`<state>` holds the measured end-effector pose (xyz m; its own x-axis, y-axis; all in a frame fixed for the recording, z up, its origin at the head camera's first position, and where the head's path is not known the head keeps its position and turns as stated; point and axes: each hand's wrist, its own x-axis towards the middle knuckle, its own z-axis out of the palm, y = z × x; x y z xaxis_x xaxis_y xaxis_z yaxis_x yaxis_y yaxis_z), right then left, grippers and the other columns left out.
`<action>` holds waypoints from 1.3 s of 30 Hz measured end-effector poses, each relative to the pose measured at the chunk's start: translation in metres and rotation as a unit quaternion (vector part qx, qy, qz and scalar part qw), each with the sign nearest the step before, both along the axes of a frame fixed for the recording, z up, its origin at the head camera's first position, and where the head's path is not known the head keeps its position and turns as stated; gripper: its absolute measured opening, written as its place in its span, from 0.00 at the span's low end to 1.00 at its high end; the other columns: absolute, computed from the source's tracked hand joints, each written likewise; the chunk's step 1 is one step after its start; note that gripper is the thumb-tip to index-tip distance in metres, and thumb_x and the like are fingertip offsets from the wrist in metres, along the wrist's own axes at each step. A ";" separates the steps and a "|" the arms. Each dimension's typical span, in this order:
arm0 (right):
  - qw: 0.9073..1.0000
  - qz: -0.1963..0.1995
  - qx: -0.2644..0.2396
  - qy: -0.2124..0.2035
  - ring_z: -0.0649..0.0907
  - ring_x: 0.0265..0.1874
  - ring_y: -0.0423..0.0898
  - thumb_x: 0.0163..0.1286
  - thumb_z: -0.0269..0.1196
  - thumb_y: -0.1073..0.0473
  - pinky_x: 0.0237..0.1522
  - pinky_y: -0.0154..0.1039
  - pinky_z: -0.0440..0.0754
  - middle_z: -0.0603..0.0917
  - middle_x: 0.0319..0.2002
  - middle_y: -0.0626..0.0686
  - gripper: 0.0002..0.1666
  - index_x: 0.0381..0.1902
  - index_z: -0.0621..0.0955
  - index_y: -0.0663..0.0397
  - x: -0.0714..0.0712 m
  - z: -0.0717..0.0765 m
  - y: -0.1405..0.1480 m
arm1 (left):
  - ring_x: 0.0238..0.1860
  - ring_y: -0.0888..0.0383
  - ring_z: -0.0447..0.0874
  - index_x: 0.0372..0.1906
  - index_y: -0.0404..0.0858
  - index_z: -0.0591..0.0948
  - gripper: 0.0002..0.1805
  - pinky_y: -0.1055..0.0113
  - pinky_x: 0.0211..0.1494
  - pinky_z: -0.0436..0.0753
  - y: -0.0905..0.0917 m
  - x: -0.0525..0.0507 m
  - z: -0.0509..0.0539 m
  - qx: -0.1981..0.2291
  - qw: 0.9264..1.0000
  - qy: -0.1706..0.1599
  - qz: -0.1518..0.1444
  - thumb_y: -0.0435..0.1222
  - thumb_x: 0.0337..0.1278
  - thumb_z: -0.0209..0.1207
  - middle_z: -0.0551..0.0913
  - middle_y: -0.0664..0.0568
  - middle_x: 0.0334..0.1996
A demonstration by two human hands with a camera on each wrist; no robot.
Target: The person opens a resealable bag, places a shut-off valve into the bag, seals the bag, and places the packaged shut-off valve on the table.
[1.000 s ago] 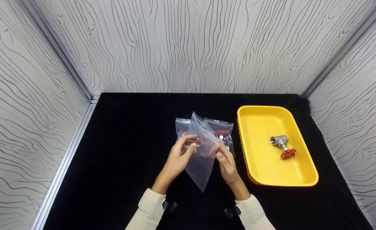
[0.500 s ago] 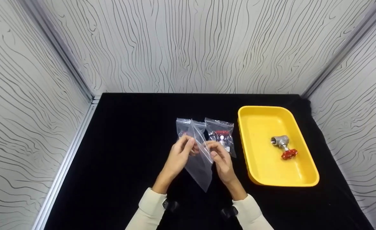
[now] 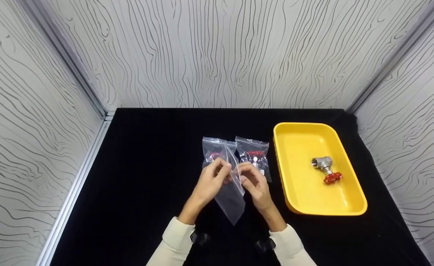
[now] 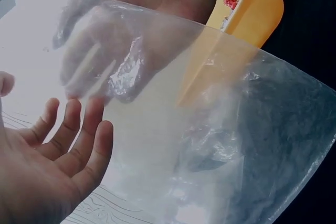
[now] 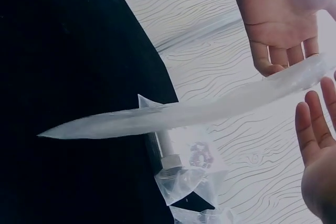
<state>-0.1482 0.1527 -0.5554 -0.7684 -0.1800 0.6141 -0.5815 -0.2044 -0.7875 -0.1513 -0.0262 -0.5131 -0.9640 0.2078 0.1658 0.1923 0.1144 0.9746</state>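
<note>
L hand (image 3: 209,183) & R hand (image 3: 257,188) both have hold of the clear bag (image 3: 231,207), 1 each side nr its mouth, thumb & index pinched in, other fingers loosely bent; exact grip pts hard to make out, tips partly hidden behind film. Bag's held up in front of the person, mid-table, 1 corner hanging down twd them. In L wrist view R hand shows only hazily thru film, w/ glare washing out bits; bag runs off the R & btm edges there. R wrist view has bag edge-on, its far end lost in glare, hands cut off by frame edge.

L sealed bag (image 3: 209,144) mostly covered by clear bag + L hand, just some red inside visible. R sealed bag (image 3: 252,142) has a red-handled valve, lower L part behind R hand. White patch on it, too small to tell if label. Loose valve (image 3: 323,162), red handwheel, lies in yellow tray (image 3: 278,162) on R; any marking on its body too small to read. Cream sleeves (image 3: 176,234) cut off at btm edge
</note>
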 end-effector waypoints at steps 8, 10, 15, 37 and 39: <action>0.997 -0.049 0.027 -0.060 0.79 0.29 0.37 0.78 0.49 0.74 0.27 0.34 0.79 0.82 0.37 0.49 0.11 0.46 0.78 0.75 -0.003 0.006 0.002 | 0.28 0.65 0.80 0.32 0.33 0.80 0.07 0.75 0.33 0.79 0.005 0.001 -0.006 -0.017 0.999 0.032 0.019 0.27 0.68 0.55 0.83 0.49 0.27; 0.994 -0.058 0.039 -0.080 0.78 0.26 0.36 0.79 0.49 0.73 0.22 0.37 0.78 0.82 0.35 0.47 0.11 0.46 0.78 0.76 -0.004 0.008 0.002 | 0.28 0.67 0.79 0.31 0.33 0.80 0.09 0.75 0.32 0.78 0.006 0.002 -0.008 -0.020 0.999 0.037 0.015 0.28 0.70 0.58 0.83 0.50 0.27; 0.989 -0.064 0.063 -0.115 0.81 0.31 0.35 0.76 0.53 0.73 0.27 0.32 0.80 0.84 0.38 0.46 0.10 0.49 0.77 0.75 -0.001 0.013 0.001 | 0.29 0.67 0.76 0.27 0.34 0.78 0.14 0.76 0.33 0.76 0.007 0.004 -0.010 -0.033 0.997 0.066 0.002 0.32 0.71 0.64 0.80 0.52 0.27; 0.979 -0.102 0.071 -0.164 0.84 0.27 0.35 0.71 0.64 0.75 0.28 0.27 0.84 0.86 0.32 0.49 0.04 0.39 0.79 0.76 -0.001 0.009 -0.004 | 0.30 0.66 0.71 0.25 0.37 0.77 0.12 0.75 0.35 0.73 0.003 0.004 -0.012 -0.097 0.987 0.124 0.021 0.29 0.64 0.65 0.75 0.53 0.26; 0.974 -0.126 0.092 -0.164 0.83 0.23 0.35 0.70 0.67 0.75 0.24 0.26 0.82 0.87 0.29 0.53 0.05 0.36 0.80 0.73 -0.004 0.009 -0.002 | 0.30 0.67 0.72 0.24 0.36 0.75 0.12 0.75 0.35 0.75 0.001 0.002 -0.016 -0.098 0.988 0.116 0.027 0.28 0.62 0.64 0.75 0.55 0.26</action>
